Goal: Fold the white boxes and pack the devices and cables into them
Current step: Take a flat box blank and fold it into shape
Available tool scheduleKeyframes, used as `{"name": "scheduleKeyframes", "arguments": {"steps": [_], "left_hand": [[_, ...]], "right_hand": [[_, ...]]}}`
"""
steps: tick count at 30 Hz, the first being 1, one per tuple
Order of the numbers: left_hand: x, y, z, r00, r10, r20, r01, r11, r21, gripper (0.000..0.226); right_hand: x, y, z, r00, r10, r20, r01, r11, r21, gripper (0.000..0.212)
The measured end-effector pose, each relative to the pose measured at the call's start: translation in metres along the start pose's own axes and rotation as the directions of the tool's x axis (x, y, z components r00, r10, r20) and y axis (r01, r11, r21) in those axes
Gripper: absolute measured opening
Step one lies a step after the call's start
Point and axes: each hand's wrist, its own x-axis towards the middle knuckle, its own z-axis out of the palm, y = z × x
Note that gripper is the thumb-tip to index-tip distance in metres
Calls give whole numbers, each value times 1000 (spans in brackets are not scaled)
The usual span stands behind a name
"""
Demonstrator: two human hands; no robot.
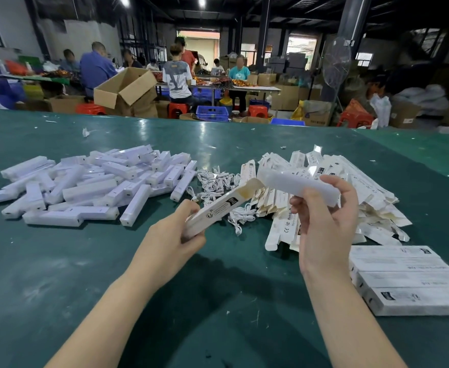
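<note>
Two hands busy above the green table [218, 301]: left hand [177, 236] wrapped round a folded white box [222, 205], open mouth facing far right; right hand [324, 224] gripping a white device [301, 184], tip just beside that mouth. Likely to snag the flap or crush the thin card if angled badly. Cables [218, 181] waiting behind, still unpacked.

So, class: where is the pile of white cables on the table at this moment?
In the head view, the cables lie mid-table, between the heap of white devices on the left and the flat boxes on the right, just beyond the left hand.
</note>
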Motion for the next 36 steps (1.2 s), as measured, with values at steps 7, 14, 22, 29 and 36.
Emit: {"name": "scheduleKeyframes", "arguments": {"steps": [7,14,22,29,36], "left_hand": [[0,1,1,992,-59,-112,68,995,74,18],[1,1,-2,984,-57,-170,83,985,151,21],[0,0,-1,984,-19,-176,69,957,283,22],[1,1,-2,982,-37,-183,87,958,274,22],[1,0,-4,998,20,-65,5,933,360,31]], "right_hand": [[-4,-6,3,993,-87,74,81,994,74,25],[-7,-6,6,961,-178,211,193,980,-51,20],[-6,0,4,960,-137,244,167,980,-108,27],[-3,3,2,965,-116,237,155,975,-157,32],[4,8,-5,948,-54,313,134,962,-240,44]]}}
